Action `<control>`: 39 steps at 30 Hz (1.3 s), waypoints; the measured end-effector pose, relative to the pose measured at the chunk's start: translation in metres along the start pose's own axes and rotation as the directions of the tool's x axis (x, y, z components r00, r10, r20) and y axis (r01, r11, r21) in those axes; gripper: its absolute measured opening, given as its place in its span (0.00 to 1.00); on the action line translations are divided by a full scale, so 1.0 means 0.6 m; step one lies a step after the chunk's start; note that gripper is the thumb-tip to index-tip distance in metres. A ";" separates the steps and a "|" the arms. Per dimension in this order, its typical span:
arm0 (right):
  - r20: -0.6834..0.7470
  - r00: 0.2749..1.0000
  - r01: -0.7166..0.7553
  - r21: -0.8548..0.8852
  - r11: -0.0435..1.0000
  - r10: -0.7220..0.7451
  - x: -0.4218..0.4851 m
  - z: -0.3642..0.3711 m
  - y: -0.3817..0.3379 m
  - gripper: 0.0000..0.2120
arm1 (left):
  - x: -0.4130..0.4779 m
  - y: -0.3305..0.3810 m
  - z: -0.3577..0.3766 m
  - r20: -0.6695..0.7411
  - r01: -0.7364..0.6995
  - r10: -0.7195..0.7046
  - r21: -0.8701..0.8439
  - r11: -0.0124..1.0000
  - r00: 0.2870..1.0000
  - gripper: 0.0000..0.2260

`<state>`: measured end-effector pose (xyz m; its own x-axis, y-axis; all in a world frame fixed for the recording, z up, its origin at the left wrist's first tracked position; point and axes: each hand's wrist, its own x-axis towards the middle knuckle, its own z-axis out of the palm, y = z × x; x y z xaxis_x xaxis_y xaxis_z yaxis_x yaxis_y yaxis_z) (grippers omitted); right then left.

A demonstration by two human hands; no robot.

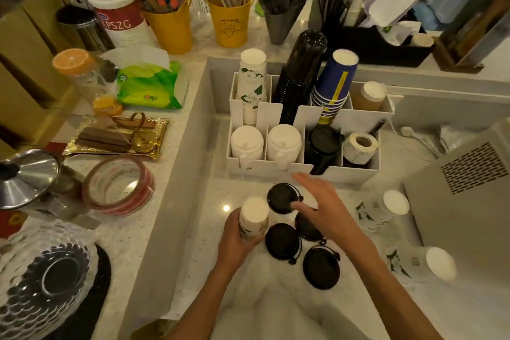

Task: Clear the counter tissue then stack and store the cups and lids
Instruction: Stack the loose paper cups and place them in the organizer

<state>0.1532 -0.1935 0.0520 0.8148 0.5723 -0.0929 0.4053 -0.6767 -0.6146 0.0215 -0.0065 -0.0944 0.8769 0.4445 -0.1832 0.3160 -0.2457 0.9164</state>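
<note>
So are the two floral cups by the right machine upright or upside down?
Upside down: both floral cups stand on the counter with their white bases up.

Pale speckled stone bench (209, 270): off-white with fine dark flecks.

White divided plastic organiser (276, 170): plain white throughout.

White paper cup with green leaf print (253, 219), held in the left hand (234, 243): white base, dark green floral pattern. The two white paper cups lying on their sides (382, 210) (419, 262) carry the same print.

Four round black plastic lids (283, 241): solid black.

Tall stack of navy paper cups (335, 83): navy with a yellow vertical stripe and white rims.

Two yellow metal buckets (231, 22): mustard yellow, one with a dark line drawing.

Green and yellow tissue packet (149, 85): white border.
</note>
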 end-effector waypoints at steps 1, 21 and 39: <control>-0.167 0.984 -0.093 -0.148 0.985 0.068 -0.009 -0.024 0.032 0.31 | 0.000 -0.003 0.002 0.000 -0.002 0.002 0.003 1.000 1.000 0.35; -0.169 0.983 -0.035 0.204 0.978 0.071 -0.033 -0.150 -0.069 0.31 | 0.006 -0.014 0.016 -0.025 0.003 -0.001 0.097 0.995 1.000 0.38; 0.356 0.917 0.176 0.038 0.984 -0.178 0.036 0.082 -0.092 0.33 | 0.000 0.016 0.018 -0.016 0.042 -0.042 0.064 0.997 0.999 0.41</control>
<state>0.1277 -0.1209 0.0452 0.5276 0.8103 -0.2548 0.5267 -0.5474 -0.6503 0.0287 -0.0182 -0.0898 0.8570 0.4682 -0.2153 0.3756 -0.2814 0.8830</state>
